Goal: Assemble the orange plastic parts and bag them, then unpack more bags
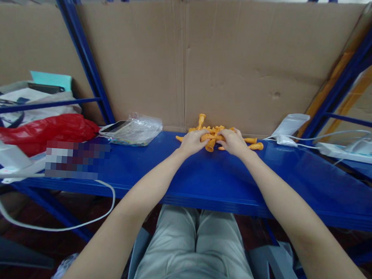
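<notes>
A pile of orange plastic pieces, some flared like small trumpets, lies on the blue shelf against the cardboard. My left hand comes in from the left, with its fingers curled round an orange piece at the middle of the pile. From the other side my right hand closes its thumb and fingers on the same spot. The exact shape of what they hold is partly hidden by my fingers. One flared piece stands upright behind my left hand. Two rod-like pieces lie to the right of my right hand.
Left on the blue shelf are a clear plastic bag, a phone and a red bag. A white cable loops over the front edge. At right lie a white packet and a power strip. Blue posts flank the cardboard.
</notes>
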The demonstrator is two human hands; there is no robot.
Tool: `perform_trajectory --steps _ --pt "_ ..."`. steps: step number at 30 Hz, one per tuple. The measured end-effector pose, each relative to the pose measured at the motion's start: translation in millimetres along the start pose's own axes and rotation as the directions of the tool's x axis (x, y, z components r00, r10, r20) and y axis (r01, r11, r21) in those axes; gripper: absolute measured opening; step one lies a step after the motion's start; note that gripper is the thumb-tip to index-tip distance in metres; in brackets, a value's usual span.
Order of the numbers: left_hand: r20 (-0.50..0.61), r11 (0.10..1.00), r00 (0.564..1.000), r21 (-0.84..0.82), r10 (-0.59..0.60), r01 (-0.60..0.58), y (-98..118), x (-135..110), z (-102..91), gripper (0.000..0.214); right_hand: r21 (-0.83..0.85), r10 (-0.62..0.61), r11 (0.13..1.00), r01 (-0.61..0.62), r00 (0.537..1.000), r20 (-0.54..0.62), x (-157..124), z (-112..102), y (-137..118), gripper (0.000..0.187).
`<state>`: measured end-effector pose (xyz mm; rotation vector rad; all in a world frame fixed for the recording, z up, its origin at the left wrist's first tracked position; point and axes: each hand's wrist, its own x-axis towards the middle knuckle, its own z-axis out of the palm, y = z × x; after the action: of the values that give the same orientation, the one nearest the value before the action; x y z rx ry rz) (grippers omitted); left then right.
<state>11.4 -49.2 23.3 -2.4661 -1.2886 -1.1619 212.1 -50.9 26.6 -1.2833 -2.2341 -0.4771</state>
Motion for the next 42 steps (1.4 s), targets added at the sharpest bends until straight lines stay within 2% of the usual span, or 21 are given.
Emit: perform_trajectory --steps 4,9,15,20,32,42 --pt "-0.018 0.999 1.0 -0.025 0.023 -0.024 -2.2 0.5 3.5 0.032 -0.021 0.0 1.0 -0.001 1.0 -0.031 0.0 -1.4 -1.2 0.016" --pt "-0.018 0.999 1.0 -0.035 -0.001 0.001 -1.7 0.7 4.1 0.034 -0.018 0.003 1.0 -0.004 0.998 -0.062 -0.1 -2.7 -1.9 0.017" --pt "-0.02 0.999 1.0 -0.037 -0.009 0.008 -3.6 0.8 2.3 0.032 0.034 0.001 0.999 0.001 0.998 -0.059 -2.1 0.2 -2.2 0.03" --pt "-0.011 1.0 1.0 -0.017 -0.001 0.0 -5.5 0.7 2.7 0.032 0.034 0.019 0.999 -0.02 0.999 0.035 -1.4 1.7 -4.4 0.036" --pt "0.012 0.999 0.999 -0.007 0.04 -0.04 -3.8 -0.1 1.8 0.033 -0.01 -0.018 1.0 0.019 0.998 0.068 0.2 1.6 -1.5 0.027" --pt "-0.008 1.0 1.0 -0.02 0.019 -0.019 -3.3 0.5 -0.1 0.032 -0.008 0.044 0.999 -0.044 0.999 0.008 -0.9 0.5 2.6 0.014"
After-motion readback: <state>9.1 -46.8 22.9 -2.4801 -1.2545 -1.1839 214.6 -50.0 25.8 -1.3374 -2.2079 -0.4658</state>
